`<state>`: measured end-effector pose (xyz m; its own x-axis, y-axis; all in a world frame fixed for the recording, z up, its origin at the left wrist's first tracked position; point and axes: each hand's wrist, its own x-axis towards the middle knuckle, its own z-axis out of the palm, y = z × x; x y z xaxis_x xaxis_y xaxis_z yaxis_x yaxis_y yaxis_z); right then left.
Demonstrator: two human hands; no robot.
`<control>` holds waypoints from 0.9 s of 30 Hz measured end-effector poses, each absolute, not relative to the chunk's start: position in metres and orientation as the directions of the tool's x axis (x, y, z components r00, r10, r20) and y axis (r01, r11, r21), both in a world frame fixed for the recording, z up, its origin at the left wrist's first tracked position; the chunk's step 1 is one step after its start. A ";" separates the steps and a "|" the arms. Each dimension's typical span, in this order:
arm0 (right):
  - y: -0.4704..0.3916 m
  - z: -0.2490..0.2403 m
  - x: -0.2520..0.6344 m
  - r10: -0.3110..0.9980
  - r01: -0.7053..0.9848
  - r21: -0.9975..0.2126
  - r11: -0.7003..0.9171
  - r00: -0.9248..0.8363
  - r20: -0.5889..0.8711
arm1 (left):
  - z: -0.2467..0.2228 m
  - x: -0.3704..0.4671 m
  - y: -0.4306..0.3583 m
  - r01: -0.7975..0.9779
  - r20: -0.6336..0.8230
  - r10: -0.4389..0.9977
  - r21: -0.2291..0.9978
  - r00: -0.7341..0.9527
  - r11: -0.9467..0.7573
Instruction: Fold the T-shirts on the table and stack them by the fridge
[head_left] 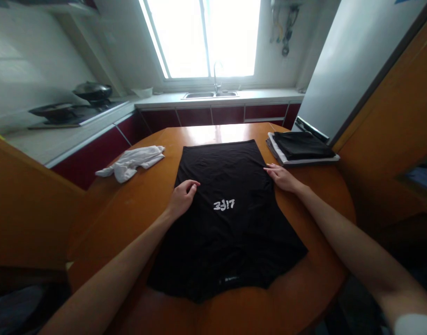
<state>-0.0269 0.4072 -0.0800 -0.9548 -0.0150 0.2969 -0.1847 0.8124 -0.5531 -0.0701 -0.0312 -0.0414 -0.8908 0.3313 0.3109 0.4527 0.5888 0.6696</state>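
A black T-shirt point(230, 242) lies spread on the wooden table, its neckline towards me and its hem at the far side. White lettering point(223, 204) shows upside down in its middle. My left hand point(183, 197) rests on the shirt's left side, fingers loosely bent and thumb near the forefinger; no gathered cloth shows in it. At the right edge of the shirt, my right hand point(282, 177) is open, with its stretched fingertips touching the fabric.
A crumpled white cloth point(133, 160) lies on the table point(136, 223) at the left. Folded dark and white clothes point(302, 146) are stacked at the back right. Beyond are a counter with a sink point(210, 95), a stove with pans point(91, 90), and a fridge point(325, 70).
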 end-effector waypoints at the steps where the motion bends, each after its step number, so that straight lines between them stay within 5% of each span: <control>1: 0.408 -0.081 -0.026 -0.019 -0.181 -0.550 0.815 -0.958 0.287 | -0.041 -0.070 -0.031 0.457 0.313 0.336 0.667 -0.888 0.588; 12: 0.411 -0.071 -0.013 0.069 -0.233 -0.638 0.734 -0.909 0.411 | -0.041 -0.069 -0.031 0.423 0.303 0.300 0.721 -0.905 0.548; 18: 0.413 -0.071 -0.008 -0.087 -0.314 -0.567 0.761 -0.917 0.390 | -0.038 -0.067 -0.029 0.425 0.306 0.298 0.724 -0.904 0.543; 27: 0.409 -0.078 -0.017 -0.043 -0.261 -0.503 0.824 -0.914 0.403 | -0.039 -0.066 -0.028 0.426 0.304 0.306 0.738 -0.902 0.523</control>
